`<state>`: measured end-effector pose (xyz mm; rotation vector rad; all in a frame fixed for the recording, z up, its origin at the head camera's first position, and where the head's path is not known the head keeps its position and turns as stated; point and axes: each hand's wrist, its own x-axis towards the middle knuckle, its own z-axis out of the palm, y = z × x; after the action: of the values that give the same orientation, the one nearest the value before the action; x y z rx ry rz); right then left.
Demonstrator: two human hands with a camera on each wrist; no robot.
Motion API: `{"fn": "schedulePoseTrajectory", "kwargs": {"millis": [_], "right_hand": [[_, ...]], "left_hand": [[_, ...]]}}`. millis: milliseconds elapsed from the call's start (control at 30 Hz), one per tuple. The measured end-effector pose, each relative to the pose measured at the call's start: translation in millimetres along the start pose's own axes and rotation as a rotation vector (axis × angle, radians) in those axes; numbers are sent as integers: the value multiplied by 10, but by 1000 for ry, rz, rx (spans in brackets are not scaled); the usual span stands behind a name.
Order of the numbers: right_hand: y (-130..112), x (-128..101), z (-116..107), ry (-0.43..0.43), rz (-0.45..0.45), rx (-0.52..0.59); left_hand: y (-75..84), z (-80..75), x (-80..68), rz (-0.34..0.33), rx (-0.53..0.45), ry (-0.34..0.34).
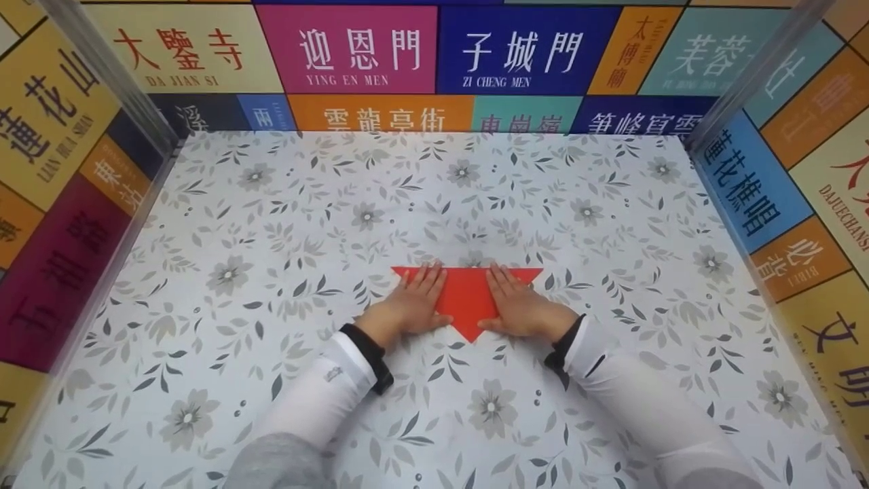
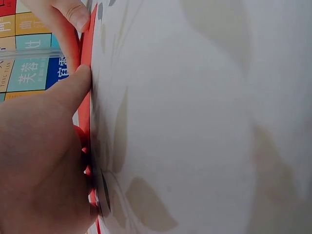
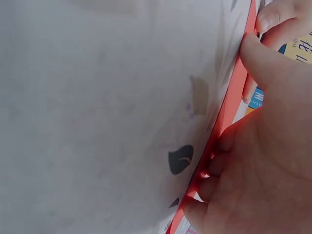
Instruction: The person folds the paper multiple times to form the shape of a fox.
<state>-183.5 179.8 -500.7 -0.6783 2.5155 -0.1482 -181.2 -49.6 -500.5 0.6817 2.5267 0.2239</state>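
Observation:
A red paper point(image 1: 466, 295) folded into a downward-pointing triangle lies flat on the floral table point(image 1: 271, 224) near its middle. My left hand point(image 1: 409, 304) presses flat on the paper's left half, fingers straight and pointing away from me. On the right half my right hand point(image 1: 517, 304) presses the same way. In the left wrist view the left hand point(image 2: 44, 146) lies against the thin red paper point(image 2: 86, 53) edge. The right wrist view shows the right hand point(image 3: 258, 161) flat on the red paper point(image 3: 229, 105) edge.
Coloured walls with Chinese place names enclose the table on the left point(image 1: 61, 176), back point(image 1: 434, 61) and right point(image 1: 794, 176). Both forearms wear white sleeves point(image 1: 326, 394) with dark cuffs. The floral surface extends on all sides of the paper.

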Motion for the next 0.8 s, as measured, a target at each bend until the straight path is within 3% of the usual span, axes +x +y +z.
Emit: {"fn": "schedulePoseTrajectory", "kwargs": {"millis": [800], "right_hand": [[-15,-3,12,-14,-2,25]], "left_hand": [[37,45,36,-44,42,-23]]}}
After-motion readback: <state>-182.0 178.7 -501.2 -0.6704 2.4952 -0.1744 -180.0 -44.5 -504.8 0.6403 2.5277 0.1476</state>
